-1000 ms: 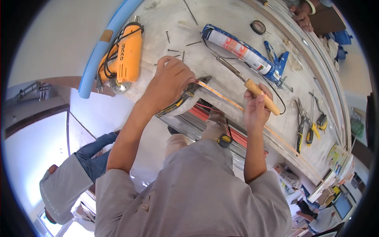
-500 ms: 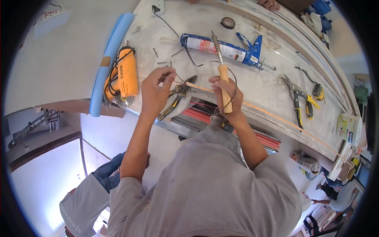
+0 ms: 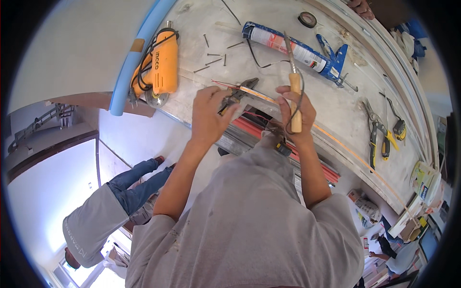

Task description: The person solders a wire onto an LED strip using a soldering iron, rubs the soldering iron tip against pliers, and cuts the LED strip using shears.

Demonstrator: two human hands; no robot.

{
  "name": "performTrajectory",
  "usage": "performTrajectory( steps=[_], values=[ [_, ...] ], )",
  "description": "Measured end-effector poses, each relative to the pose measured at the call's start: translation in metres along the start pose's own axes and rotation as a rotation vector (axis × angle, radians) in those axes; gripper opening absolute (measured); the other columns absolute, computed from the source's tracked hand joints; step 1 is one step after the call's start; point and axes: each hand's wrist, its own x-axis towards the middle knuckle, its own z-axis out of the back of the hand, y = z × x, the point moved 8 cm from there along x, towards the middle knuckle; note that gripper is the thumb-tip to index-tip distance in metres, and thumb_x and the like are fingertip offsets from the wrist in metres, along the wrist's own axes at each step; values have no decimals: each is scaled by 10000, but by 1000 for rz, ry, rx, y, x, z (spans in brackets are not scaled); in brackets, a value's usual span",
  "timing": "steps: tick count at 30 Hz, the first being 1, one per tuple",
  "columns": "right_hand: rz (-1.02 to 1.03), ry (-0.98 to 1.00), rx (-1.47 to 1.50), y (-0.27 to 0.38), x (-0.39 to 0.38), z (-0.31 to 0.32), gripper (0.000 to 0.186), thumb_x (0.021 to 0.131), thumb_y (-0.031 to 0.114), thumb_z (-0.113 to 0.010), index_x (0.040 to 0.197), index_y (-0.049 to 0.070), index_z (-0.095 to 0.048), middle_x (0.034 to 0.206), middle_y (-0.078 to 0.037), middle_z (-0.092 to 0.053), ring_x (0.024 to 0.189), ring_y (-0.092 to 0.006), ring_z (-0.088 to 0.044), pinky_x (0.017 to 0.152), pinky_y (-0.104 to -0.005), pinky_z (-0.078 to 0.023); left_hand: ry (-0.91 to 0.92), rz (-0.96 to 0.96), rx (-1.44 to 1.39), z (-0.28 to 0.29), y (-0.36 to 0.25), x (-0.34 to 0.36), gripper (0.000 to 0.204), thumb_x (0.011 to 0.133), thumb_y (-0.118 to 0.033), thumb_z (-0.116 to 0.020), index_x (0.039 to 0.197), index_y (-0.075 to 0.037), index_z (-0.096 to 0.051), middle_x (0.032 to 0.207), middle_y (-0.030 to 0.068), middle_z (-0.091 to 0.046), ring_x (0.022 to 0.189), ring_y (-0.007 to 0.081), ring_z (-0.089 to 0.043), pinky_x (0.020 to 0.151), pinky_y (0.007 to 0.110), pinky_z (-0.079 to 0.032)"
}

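My left hand (image 3: pixel 209 113) pinches thin red wires (image 3: pixel 222 85) at the end of a narrow orange light strip (image 3: pixel 336 144) that runs right along the bench. Dark pliers (image 3: pixel 240 92) with yellow grips lie right against its fingertips. My right hand (image 3: pixel 298 115) grips the wooden handle of a soldering iron (image 3: pixel 294 91), held upright with its metal tip pointing away from me; its black cord loops round the hand. The two hands are a short gap apart over the bench's near edge.
On the pale bench (image 3: pixel 336 96) lie an orange power tool (image 3: pixel 161 62), a blue foam tube (image 3: pixel 139 48), a blue caulking gun (image 3: pixel 297 45), a black tape roll (image 3: pixel 307 19), several loose nails (image 3: pixel 213 53) and yellow-handled pliers (image 3: pixel 377 137). Another person in jeans (image 3: pixel 120 192) stands below left.
My right hand has swung the soldering iron from a slant to upright. My left hand has lifted off the pliers and closed on the wires at the strip's end.
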Motion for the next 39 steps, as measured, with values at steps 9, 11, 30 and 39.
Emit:
performTrajectory(
  steps=[9, 11, 30, 39],
  values=[
    [-167, -28, 391, -15, 4, 24, 294, 981, 249, -541, 1109, -13, -500, 973, -224, -667, 896, -281, -677, 809, -370, -546, -62, 195, 17, -7, 21, -6, 312, 765, -154, -760, 1043, -44, -671, 1117, 142, -575, 1048, 315, -524, 865, 379, -442],
    [-241, -48, 560, -26, 3, 28, 373, 982, 326, -534, 1135, -11, -482, 974, -247, -658, 892, -308, -677, 795, -390, -549, -18, 94, -53, -6, 18, 10, 224, 784, -113, -728, 997, -55, -693, 1068, 107, -595, 1007, 297, -541, 854, 378, -443],
    [-307, -65, 598, -52, -4, 28, 396, 983, 317, -532, 1165, -27, -456, 984, -264, -645, 878, -339, -675, 788, -427, -550, 187, -259, 132, -26, -2, 22, 240, 807, -171, -717, 1033, -98, -688, 1021, 79, -618, 985, 264, -571, 878, 391, -413],
    [-304, -68, 605, -55, -5, 27, 362, 988, 285, -525, 1160, -27, -460, 983, -260, -645, 878, -332, -675, 795, -427, -550, 69, -44, -46, -17, 29, 39, 189, 834, -136, -667, 1006, -62, -695, 1014, 135, -636, 989, 314, -571, 859, 402, -436]
  ],
)
